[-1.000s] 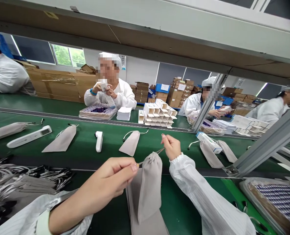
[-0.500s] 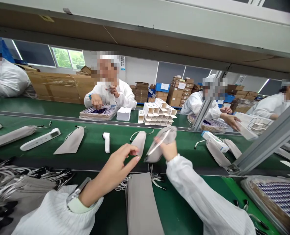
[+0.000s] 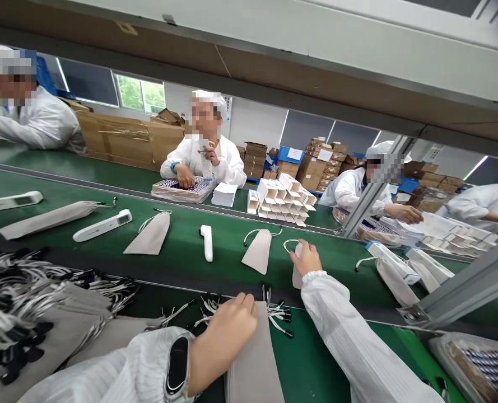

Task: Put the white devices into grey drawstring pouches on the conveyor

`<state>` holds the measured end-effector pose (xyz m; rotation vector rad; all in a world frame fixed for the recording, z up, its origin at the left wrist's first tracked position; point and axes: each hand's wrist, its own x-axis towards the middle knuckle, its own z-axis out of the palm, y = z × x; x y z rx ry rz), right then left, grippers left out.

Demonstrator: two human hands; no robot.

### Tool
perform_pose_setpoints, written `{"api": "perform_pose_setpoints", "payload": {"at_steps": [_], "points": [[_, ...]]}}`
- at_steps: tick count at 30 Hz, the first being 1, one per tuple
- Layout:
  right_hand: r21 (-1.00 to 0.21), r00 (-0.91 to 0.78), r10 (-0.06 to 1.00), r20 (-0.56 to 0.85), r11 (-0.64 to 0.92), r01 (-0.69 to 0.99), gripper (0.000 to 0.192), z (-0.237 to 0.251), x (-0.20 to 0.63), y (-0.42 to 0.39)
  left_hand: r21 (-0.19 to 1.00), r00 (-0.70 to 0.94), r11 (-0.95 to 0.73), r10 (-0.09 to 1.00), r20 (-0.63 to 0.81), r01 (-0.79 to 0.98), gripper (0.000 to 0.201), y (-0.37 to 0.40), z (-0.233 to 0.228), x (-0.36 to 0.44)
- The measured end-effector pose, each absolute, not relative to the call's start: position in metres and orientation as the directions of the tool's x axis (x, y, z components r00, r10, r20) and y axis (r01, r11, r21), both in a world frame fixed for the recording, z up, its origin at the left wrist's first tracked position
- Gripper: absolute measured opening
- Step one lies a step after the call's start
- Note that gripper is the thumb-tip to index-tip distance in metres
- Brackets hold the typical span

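My right hand (image 3: 308,258) is closed on a light grey drawstring pouch (image 3: 297,277) at the green conveyor belt; a loop of its white cord shows beside the fingers. Lower down, my left hand (image 3: 232,327) lies over the upper end of a stack of grey pouches (image 3: 255,364), fingers curled down together. Its fingertips are hidden, so what they hold cannot be seen. Left of my right hand, another drawstring pouch (image 3: 257,252) lies flat on the belt. Further left are a white handheld thermometer (image 3: 207,244), a pouch (image 3: 150,235) and a longer white device with a small display (image 3: 101,225).
A heap of corded pouches (image 3: 76,313) fills the lower left. A slanted metal post (image 3: 454,296) stands at right, near small boxes (image 3: 394,262) on the belt. A shelf (image 3: 274,61) crosses overhead. Co-workers in white sit opposite, behind stacked open white boxes (image 3: 280,198).
My right hand has moved slightly right and set the pouch it holds down to the belt. My left hand has dropped from the belt's edge onto the pouch stack. The view has shifted left.
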<state>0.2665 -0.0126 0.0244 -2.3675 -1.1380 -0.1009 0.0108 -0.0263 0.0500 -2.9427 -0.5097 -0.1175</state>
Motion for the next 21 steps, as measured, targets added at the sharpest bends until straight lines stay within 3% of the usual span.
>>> {"api": "perform_pose_setpoints", "payload": {"at_steps": [3, 8, 13, 17, 19, 21], "points": [[-0.422, 0.432, 0.833, 0.346, -0.273, 0.864, 0.039, 0.035, 0.233, 0.008, -0.143, 0.927, -0.921, 0.34, 0.158, 0.362, 0.029, -0.025, 0.049, 0.01], [-0.512, 0.268, 0.884, 0.382, -0.039, 0.858, 0.032, 0.048, 0.174, 0.041, -0.147, 0.913, -0.908, 0.365, 0.179, 0.392, 0.027, -0.021, 0.052, 0.005], [-0.593, 0.261, 0.944, 0.202, -0.094, 0.799, 0.03, 0.045, 0.142, 0.076, -0.088, 0.902, -0.907, 0.391, 0.184, 0.411, 0.024, -0.026, 0.058, 0.004], [-0.634, 0.328, 0.94, 0.094, -0.198, 0.748, 0.045, 0.03, 0.132, 0.111, -0.057, 0.899, -0.907, 0.403, 0.17, 0.418, 0.015, -0.018, 0.055, 0.004], [-0.673, 0.375, 0.926, 0.035, -0.256, 0.694, 0.045, 0.023, 0.132, 0.122, 0.019, 0.891, -0.904, 0.423, 0.162, 0.426, 0.009, -0.011, 0.053, 0.004], [-0.729, 0.401, 0.916, -0.033, -0.297, 0.617, 0.037, 0.02, 0.137, 0.126, 0.168, 0.9, -0.91, 0.404, 0.161, 0.378, 0.013, -0.004, 0.055, 0.003]]}}
